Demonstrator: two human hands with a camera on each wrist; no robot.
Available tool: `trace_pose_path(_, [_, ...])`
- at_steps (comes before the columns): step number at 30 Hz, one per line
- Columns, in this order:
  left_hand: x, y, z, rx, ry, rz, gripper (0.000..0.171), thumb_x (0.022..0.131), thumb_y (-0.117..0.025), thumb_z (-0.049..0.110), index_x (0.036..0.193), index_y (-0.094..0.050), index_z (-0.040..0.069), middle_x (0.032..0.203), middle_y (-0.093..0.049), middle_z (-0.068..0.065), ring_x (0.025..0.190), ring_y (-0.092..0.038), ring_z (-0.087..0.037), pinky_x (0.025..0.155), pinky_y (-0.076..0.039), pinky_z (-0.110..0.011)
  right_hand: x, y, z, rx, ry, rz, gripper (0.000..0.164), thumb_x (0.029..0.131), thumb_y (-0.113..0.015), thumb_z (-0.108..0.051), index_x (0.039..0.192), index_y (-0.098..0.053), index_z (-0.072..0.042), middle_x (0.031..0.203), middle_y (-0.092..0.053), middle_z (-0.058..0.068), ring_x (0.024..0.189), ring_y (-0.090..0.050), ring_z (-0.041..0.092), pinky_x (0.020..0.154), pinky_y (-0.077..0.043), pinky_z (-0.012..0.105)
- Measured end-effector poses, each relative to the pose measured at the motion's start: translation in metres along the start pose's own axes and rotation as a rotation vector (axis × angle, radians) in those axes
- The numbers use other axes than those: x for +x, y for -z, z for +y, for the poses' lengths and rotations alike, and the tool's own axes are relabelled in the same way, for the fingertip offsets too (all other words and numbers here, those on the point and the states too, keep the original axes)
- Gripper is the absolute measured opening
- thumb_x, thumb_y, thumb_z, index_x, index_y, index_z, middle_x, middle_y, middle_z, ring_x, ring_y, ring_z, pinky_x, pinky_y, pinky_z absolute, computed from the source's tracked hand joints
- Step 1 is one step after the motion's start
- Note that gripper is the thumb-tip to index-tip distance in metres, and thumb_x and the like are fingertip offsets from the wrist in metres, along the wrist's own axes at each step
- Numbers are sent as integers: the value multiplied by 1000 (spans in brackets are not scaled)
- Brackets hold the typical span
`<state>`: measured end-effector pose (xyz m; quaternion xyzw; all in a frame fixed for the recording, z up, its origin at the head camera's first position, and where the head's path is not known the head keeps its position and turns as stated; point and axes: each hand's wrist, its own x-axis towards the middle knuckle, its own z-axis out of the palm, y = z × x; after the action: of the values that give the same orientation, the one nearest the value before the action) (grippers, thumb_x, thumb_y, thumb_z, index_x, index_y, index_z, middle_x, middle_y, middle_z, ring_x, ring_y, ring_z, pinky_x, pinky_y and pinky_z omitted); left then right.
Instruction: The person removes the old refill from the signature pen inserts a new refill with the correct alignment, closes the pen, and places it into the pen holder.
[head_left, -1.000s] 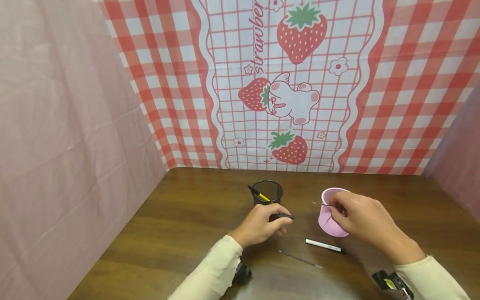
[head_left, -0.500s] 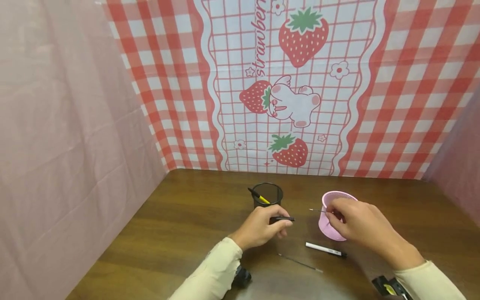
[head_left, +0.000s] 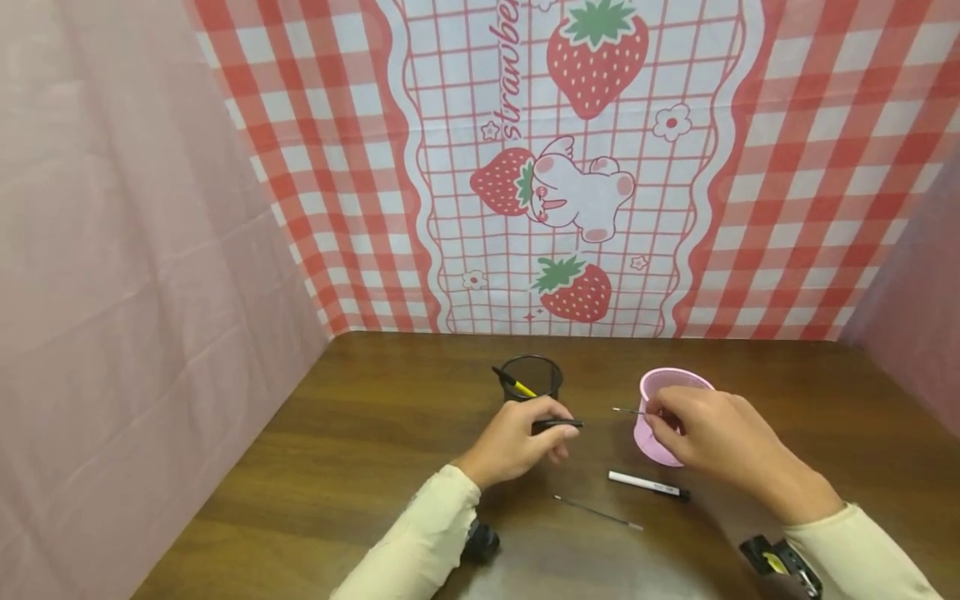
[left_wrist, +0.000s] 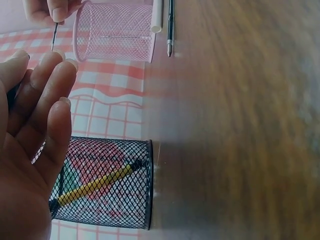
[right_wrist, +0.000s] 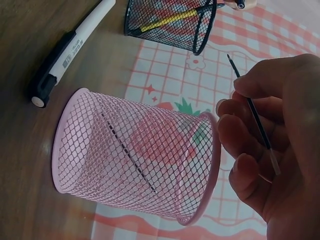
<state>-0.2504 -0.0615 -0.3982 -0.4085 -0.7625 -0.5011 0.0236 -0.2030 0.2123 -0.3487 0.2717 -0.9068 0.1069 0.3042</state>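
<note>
My left hand (head_left: 517, 437) grips a black pen barrel (head_left: 564, 423) between thumb and fingers, its end pointing right, in front of the black mesh cup (head_left: 557, 380). Over the front of the pink mesh cup (head_left: 652, 443), my right hand (head_left: 727, 433) pinches a thin pen refill (right_wrist: 257, 120). The refill's tip sticks out leftward, towards the barrel but apart from it. A second refill (head_left: 597, 512) lies on the table below the hands. Near it lies a white pen (head_left: 647, 482) with a black clip end. Through the pink mesh shows a thin dark stick (right_wrist: 127, 152).
A yellow and black pen (left_wrist: 95, 186) leans in the black cup. The wooden table (head_left: 360, 433) ends at a red checked strawberry cloth (head_left: 780, 275) behind and a pale pink cloth (head_left: 150, 292) at the left.
The right hand has drifted slightly left with the refill, bringing its tip a little closer to the black barrel. The left hand keeps its hold. The head view has shifted a little.
</note>
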Motion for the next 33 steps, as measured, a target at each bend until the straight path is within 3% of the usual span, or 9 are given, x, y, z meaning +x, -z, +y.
trace_pose_path(15, [-1, 2, 3, 3, -23, -8, 12, 98, -68, 19, 101, -69, 8, 71, -70, 3, 62, -69, -9, 61, -57, -23, 2, -3, -6, 56, 65, -22, 24, 76, -80, -15, 79, -62, -31, 72, -51, -27, 64, -47, -5, 55, -46, 28])
trace_pose_path(22, [2, 2, 4, 11, -46, -15, 14, 99, -66, 21, 103, -69, 8, 73, -69, 4, 63, -69, -8, 61, -57, -21, 0, -3, -8, 56, 74, -15, 25, 77, -81, -18, 79, -62, -34, 73, -51, -30, 64, -48, -7, 54, -45, 29])
trace_pose_path(33, [2, 6, 0, -4, -42, -5, 12, 98, -66, 16, 104, -70, 6, 72, -70, -1, 63, -68, -7, 62, -58, -22, 3, -9, -10, 88, 157, 14, 20, 76, -79, -16, 83, -66, -29, 75, -54, -27, 65, -48, -6, 55, -45, 23])
